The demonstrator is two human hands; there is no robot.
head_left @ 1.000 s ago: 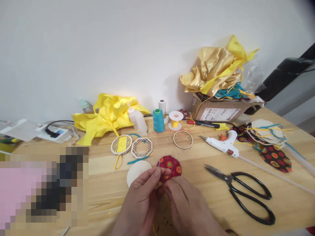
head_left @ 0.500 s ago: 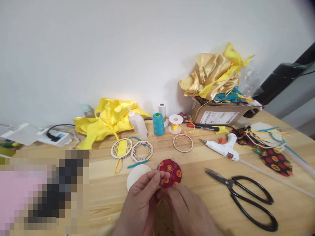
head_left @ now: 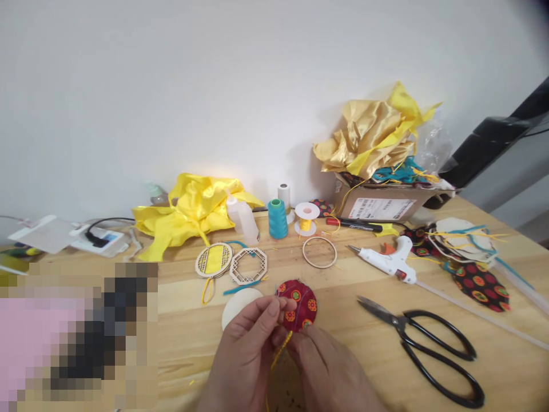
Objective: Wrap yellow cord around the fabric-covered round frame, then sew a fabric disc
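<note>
My left hand (head_left: 246,357) and my right hand (head_left: 328,369) meet low in the middle of the view, fingers pinched together. Between them they hold a red patterned fabric disc (head_left: 300,300) at its near edge. A yellow cord (head_left: 279,352) runs down between the two hands. Just left of the disc lies a plain cream disc (head_left: 238,302), partly hidden by my left hand.
Black scissors (head_left: 424,343) and a white glue gun (head_left: 388,258) lie to the right. Wooden cut-out frames (head_left: 231,264), a wooden ring (head_left: 319,252), a teal thread spool (head_left: 277,218), yellow satin (head_left: 193,209) and a cardboard box (head_left: 381,203) with gold fabric stand behind. A blurred patch covers the lower left.
The view has tilted up slightly, so everything sits lower. The yellow cord now shows between my hands below the red disc. Both hands stay pinched on the disc.
</note>
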